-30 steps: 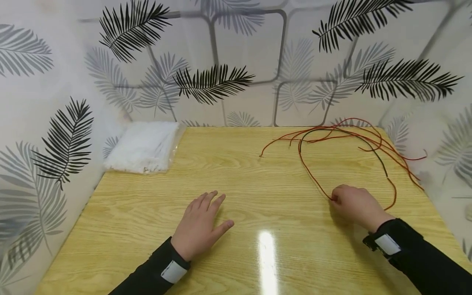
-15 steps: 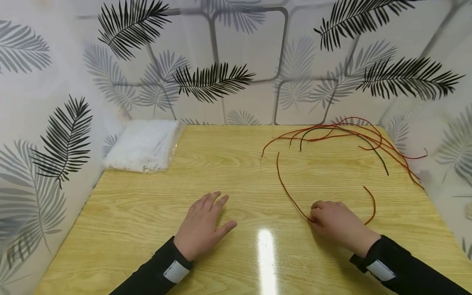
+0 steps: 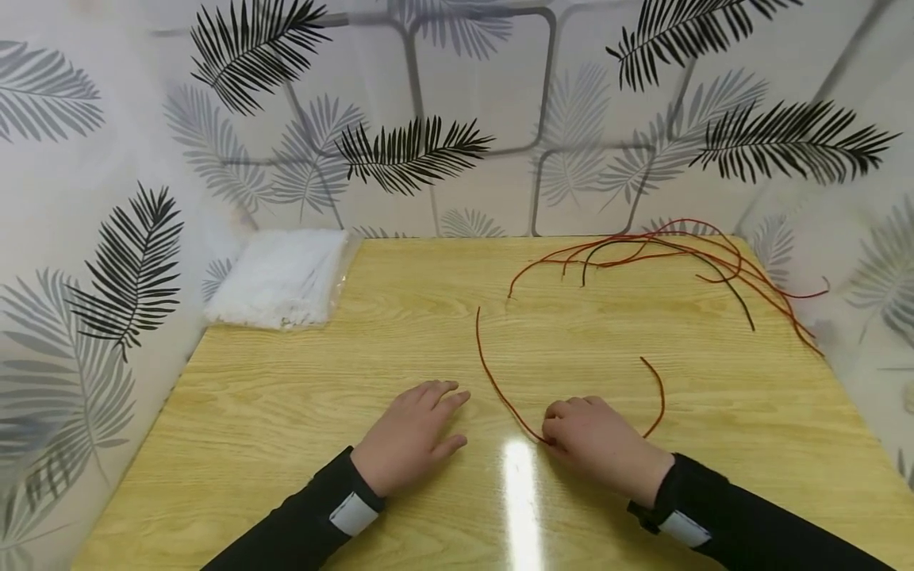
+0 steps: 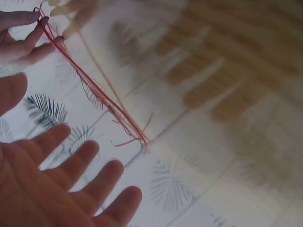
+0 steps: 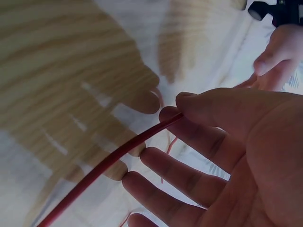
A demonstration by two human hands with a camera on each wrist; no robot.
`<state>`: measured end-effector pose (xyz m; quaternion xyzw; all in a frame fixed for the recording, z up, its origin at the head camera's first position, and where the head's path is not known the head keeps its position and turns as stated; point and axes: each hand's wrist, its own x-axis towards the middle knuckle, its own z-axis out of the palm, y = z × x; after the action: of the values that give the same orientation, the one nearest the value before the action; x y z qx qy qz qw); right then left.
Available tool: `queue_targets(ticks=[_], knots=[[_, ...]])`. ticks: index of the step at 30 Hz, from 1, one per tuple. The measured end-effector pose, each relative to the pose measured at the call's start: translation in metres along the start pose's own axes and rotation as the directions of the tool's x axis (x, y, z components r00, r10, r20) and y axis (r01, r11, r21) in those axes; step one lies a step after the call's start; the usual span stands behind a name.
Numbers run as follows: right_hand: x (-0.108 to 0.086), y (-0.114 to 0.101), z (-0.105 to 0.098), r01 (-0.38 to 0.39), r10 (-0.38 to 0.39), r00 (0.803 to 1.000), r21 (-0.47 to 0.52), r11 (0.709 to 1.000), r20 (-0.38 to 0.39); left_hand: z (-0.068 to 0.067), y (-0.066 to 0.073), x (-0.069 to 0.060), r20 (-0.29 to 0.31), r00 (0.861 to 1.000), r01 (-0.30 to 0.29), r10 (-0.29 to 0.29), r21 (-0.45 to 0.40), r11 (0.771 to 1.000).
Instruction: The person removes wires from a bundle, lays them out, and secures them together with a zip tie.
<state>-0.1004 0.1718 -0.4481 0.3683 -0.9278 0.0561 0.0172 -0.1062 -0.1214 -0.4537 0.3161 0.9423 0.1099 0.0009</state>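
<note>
Right hand (image 3: 603, 442) pinches a single red wire (image 5: 113, 157) between thumb and index, other fingers spread loosely. Left hand (image 3: 408, 440) holds nothing: fingers apart, palm down in the head view, just beside the wire, no contact seen. Hands are near each other but not touching.

Wire sits over the near half of the worktop (image 3: 400, 317), right of centre, bowed, one end loose toward the middle, the other curling up right of the right hand. Can't tell how much of it is lifted clear.

Risks, my read: main one is slip. Grip is two digits on something thin and round, held partway along, so a tug on either tail could roll or slide it out. Springy bend is the second cause; a loose end could swing away from the left hand or get caught under it.

Spare red wires (image 3: 740, 258) and a black wire (image 3: 739, 300) lie crossed at the far right corner, some ends at the right edge. Bringing the held one back over there could tangle it; knocking the heap could push ends off.

Clear plastic bag (image 3: 282, 277) with white contents at the far left corner, up against the left edge. Looks out of reach of both tails, low risk.
</note>
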Motion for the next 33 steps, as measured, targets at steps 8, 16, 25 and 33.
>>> queue_targets(ticks=[8, 16, 25, 33], knots=[[0.025, -0.023, 0.008, 0.091, -0.094, 0.995, -0.05, 0.995, -0.04, 0.003, 0.006, 0.012, 0.068, 0.993, -0.096, 0.091, 0.073, 0.993], [0.033, -0.029, 0.01, 0.106, -0.106, 0.994, -0.042, 0.994, -0.008, 0.006, 0.008, 0.014, 0.156, 0.984, -0.102, 0.087, 0.09, 0.991], [0.02, -0.008, 0.004, -0.02, 0.012, 0.997, 0.111, 0.994, 0.07, 0.004, 0.007, 0.013, 0.176, 0.982, -0.082, 0.07, 0.06, 0.995], [-0.015, 0.045, -0.004, -0.137, 0.139, 0.99, 0.116, 0.984, -0.004, -0.005, -0.003, 0.012, 0.18, 0.983, -0.042, 0.031, 0.058, 0.997]])
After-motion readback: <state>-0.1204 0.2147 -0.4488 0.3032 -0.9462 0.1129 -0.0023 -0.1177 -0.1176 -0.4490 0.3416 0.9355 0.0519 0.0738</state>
